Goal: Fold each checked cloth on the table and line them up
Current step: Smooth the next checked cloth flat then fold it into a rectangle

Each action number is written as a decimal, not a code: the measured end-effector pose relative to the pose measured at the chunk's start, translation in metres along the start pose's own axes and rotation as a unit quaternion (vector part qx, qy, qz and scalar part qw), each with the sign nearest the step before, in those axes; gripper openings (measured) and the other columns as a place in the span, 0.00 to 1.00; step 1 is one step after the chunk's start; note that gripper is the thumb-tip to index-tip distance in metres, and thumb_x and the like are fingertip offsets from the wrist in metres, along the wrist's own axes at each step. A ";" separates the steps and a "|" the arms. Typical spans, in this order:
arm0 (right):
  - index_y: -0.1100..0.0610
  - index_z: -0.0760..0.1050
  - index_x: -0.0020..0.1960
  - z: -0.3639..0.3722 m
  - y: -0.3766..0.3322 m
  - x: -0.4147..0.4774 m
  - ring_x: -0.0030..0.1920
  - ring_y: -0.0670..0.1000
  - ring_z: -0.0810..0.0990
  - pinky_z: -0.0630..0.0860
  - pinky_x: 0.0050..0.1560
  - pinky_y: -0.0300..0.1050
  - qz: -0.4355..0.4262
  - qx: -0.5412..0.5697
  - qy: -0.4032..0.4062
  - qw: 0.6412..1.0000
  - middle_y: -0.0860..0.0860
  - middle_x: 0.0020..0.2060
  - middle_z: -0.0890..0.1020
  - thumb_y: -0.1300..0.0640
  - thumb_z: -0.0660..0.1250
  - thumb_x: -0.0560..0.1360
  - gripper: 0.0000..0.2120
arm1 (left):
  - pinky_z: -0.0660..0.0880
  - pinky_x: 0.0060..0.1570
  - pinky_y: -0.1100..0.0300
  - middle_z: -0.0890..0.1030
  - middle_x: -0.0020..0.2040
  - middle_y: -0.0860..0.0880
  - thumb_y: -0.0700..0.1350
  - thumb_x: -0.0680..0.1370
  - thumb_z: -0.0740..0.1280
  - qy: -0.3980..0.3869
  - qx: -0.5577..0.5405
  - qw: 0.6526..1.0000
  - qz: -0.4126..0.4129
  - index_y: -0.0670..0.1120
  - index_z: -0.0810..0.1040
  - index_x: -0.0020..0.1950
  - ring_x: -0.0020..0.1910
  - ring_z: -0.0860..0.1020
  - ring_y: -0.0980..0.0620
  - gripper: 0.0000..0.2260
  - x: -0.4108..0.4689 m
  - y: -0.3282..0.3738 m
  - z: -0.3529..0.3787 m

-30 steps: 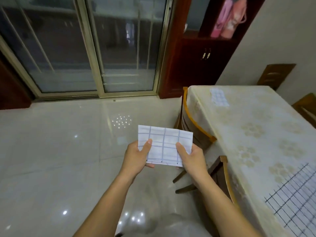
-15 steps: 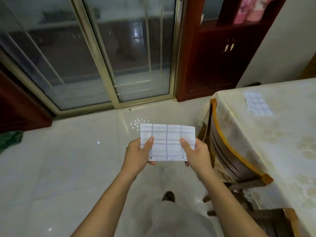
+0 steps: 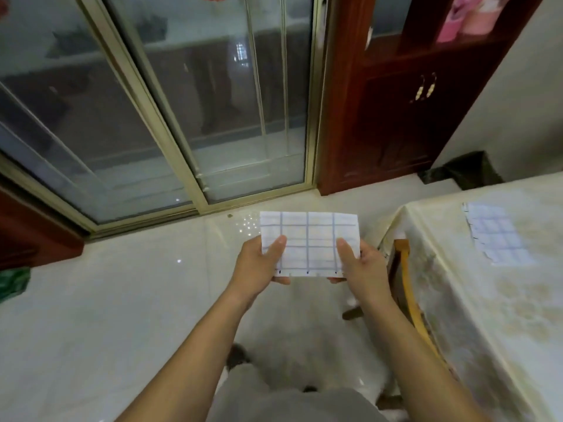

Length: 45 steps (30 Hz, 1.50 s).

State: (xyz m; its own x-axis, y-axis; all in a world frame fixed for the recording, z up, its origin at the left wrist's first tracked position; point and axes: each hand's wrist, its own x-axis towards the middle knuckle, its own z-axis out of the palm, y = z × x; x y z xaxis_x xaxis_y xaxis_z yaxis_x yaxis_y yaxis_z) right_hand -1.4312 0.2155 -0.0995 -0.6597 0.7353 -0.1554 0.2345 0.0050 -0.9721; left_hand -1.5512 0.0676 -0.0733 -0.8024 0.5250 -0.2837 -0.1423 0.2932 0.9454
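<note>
**Head view (sole view)**

1. Small white cloth with blue check lines, folded to a rectangle [image 3: 309,242]. It is in the air over the pale glossy tiled floor [image 3: 122,300], left of the bench and not on it. Its long edge runs across the view.
2. Left grip [image 3: 260,263]: pinching the cloth's near left corner, thumb on top, fingers beneath.
3. Right grip [image 3: 364,266]: pinching the near right corner the same way.
4. Bench draped in a cream floral cover [image 3: 451,315], at the right of the frame.
5. Second blue-checked white cloth [image 3: 496,236], lying flat near the bench's far corner. It appears folded, though the picture is soft there.
6. Curved-back wooden chair [image 3: 409,293], tucked against the bench's near side.

**Handling note (judgement):** the step in hand looks like carrying item 1 across to lay it in line with item 5.
- Hold both pinches so the layers do not slide apart.
- Pass over the chair back.
- Set the cloth down just beside the laid one, edges parallel and not overlapping.
- Lift both thumbs together, then press the fold flat.
</note>
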 end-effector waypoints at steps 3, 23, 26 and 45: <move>0.54 0.78 0.57 -0.005 0.003 0.033 0.42 0.48 0.85 0.82 0.31 0.47 -0.001 -0.012 0.027 1.000 0.50 0.45 0.85 0.51 0.63 0.81 0.10 | 0.81 0.33 0.57 0.85 0.50 0.51 0.50 0.82 0.66 -0.050 0.008 0.999 -0.014 0.53 0.79 0.57 0.44 0.84 0.52 0.05 0.046 0.009 0.016; 0.58 0.79 0.55 -0.022 -0.049 0.246 0.38 0.48 0.85 0.81 0.31 0.43 0.097 0.052 0.346 0.932 0.49 0.42 0.86 0.53 0.64 0.81 0.10 | 0.78 0.28 0.57 0.86 0.52 0.48 0.47 0.82 0.67 -0.357 0.095 0.928 0.057 0.49 0.80 0.61 0.43 0.84 0.51 0.09 0.362 0.110 0.122; 0.56 0.79 0.53 -0.026 -0.046 0.282 0.38 0.47 0.85 0.81 0.31 0.43 0.098 0.085 0.361 0.924 0.47 0.40 0.86 0.54 0.64 0.81 0.07 | 0.77 0.27 0.58 0.86 0.49 0.48 0.45 0.83 0.66 -0.365 0.103 0.923 0.060 0.49 0.81 0.57 0.41 0.84 0.53 0.06 0.399 0.121 0.136; 0.53 0.78 0.56 -0.194 -0.048 0.548 0.43 0.41 0.84 0.80 0.35 0.36 0.041 0.041 0.320 0.945 0.44 0.46 0.84 0.52 0.63 0.81 0.09 | 0.78 0.32 0.60 0.86 0.48 0.53 0.46 0.82 0.67 -0.344 0.125 0.929 0.058 0.51 0.81 0.58 0.44 0.85 0.53 0.06 0.580 0.225 0.328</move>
State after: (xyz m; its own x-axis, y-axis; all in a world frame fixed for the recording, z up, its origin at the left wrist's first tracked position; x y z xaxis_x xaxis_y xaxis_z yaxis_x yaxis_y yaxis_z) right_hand -1.6657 0.7493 -0.1039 -0.0674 0.9908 -0.1174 0.1932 -0.1024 -0.9758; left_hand -1.8589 0.7003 -0.0782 -0.2318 0.9255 -0.2995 0.1289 0.3344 0.9336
